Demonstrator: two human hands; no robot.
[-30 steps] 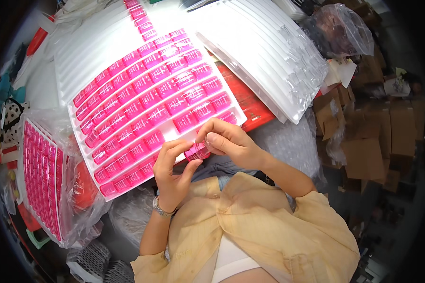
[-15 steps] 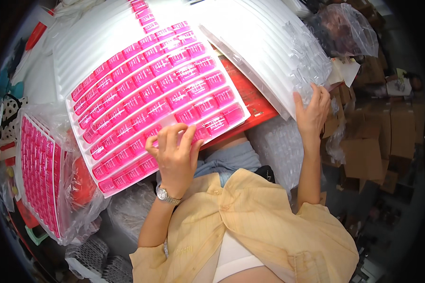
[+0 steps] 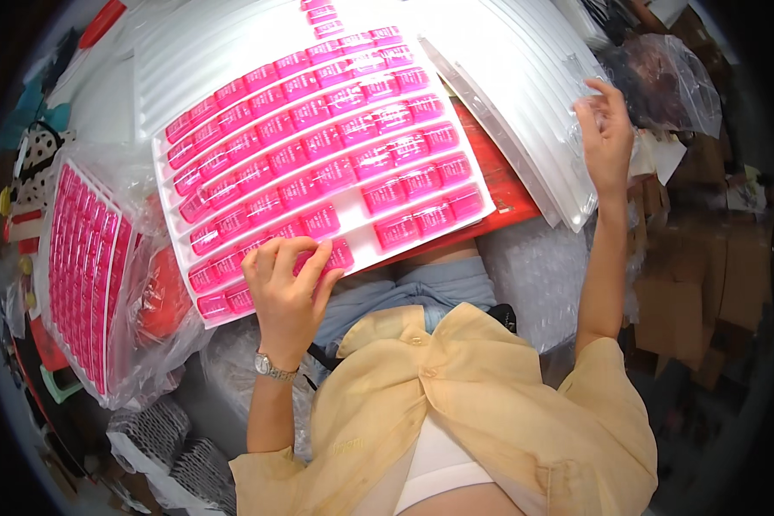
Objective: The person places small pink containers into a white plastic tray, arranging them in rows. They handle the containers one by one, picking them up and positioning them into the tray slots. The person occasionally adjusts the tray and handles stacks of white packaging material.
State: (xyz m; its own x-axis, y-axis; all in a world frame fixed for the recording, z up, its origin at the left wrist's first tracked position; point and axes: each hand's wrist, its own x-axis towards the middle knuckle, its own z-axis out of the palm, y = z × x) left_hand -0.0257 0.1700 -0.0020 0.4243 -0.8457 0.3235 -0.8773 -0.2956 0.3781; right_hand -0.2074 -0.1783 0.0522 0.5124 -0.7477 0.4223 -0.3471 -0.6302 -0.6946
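A white ridged tray (image 3: 360, 225) lies tilted across the work surface, lined with rows of small glossy pink plastic pieces (image 3: 334, 175). Two slots in its near rows stand bare. My left hand (image 3: 285, 279), with a watch on the wrist, curls its fingers and thumb around a pink piece in the nearest row. Over to the right, my right hand (image 3: 609, 136) is raised above the edge of a stack of white trays (image 3: 525, 112). Its thumb and fingers are drawn together; what is between them looks clear and is too small to name.
On the left, upright trays of pink pieces (image 3: 86, 275) stand in clear plastic wrap (image 3: 150, 344). A red surface (image 3: 499, 176) shows between the trays. Cardboard boxes (image 3: 671, 310) are piled at right, below a clear bag (image 3: 671, 82). Bubble wrap (image 3: 537, 275) hangs near my lap.
My right hand has lifted from the clear pieces at the stack's edge and moved farther away. My left hand has shifted left along the near row, uncovering bare slots. The view has shifted too.
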